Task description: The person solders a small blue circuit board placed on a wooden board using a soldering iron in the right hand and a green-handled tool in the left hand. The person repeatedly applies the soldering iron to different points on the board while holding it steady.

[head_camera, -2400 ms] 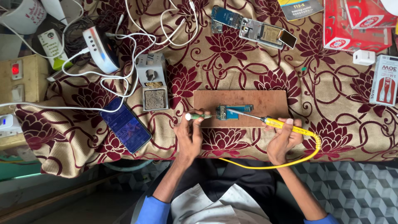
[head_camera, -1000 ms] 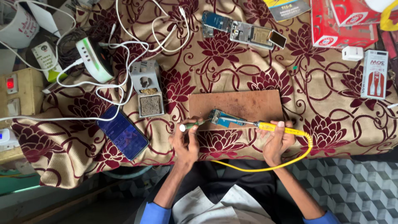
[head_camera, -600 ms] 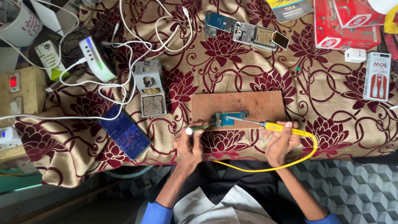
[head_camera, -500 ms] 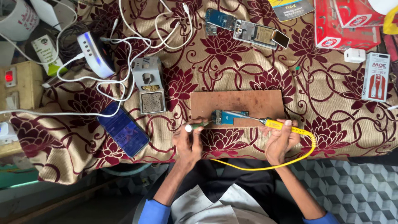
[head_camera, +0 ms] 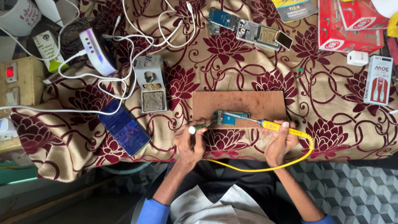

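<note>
Head view shows a small blue circuit board (head_camera: pixel 231 118) lying on a brown wooden board (head_camera: pixel 248 103) at the near edge of the counter, roughly midway along it. The right hand (head_camera: pixel 281 139) is closed round a yellow soldering iron (head_camera: pixel 277 125), whose thin tip reaches left onto the circuit board; its yellow cord (head_camera: pixel 257 168) loops down off the counter edge and back under the person's arms. The left hand (head_camera: pixel 189 141) pinches a slim green-handled tool (head_camera: pixel 200 127) with a white end, its point touching the circuit board's left end.

Against the pictures from a second ago, the circuit board now lies flat and square to the wooden board, where it had sat tilted, and the iron tip has stayed on it. I judge that the work on the board goes on steadily, with the piece pinned by the left tool.

Further out, a grey iron stand (head_camera: pixel 151 83) with a sponge sits left of the wooden board. A phone (head_camera: pixel 123 132) with a lit screen lies near the left near corner. White cables (head_camera: pixel 124 74) run across the flowered cloth (head_camera: pixel 331 124) toward the far left. An opened phone (head_camera: pixel 248 31) lies near the far edge, and red boxes (head_camera: pixel 348 25) fill the far right corner.
</note>
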